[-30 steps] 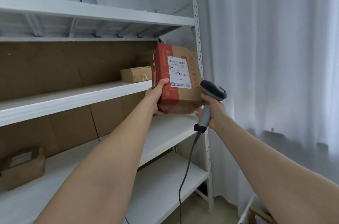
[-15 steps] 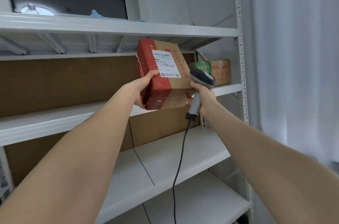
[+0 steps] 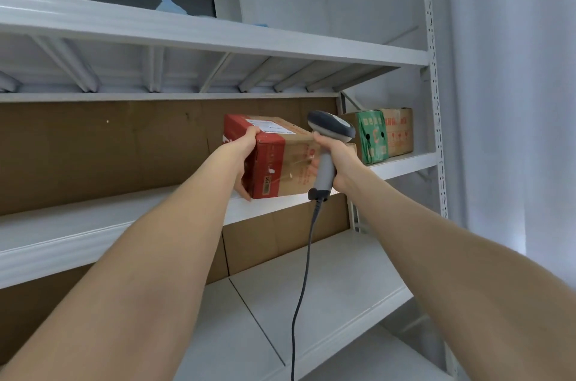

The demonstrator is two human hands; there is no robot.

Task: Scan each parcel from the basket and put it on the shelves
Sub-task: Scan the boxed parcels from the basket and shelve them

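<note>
Parcel (image 3: 282, 162) at shelf (image 3: 124, 218) front lip, probably just touching down. Left hand (image 3: 246, 151) grips its red end; right hand (image 3: 341, 159) clutches scanner (image 3: 330, 128). Stiff carton, looks light; hold opposite ends.

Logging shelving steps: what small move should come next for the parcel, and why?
Probably push the parcel deeper onto the shelf: it sits at the front edge, left hand gripping its end, right hand holding the scanner.
</note>
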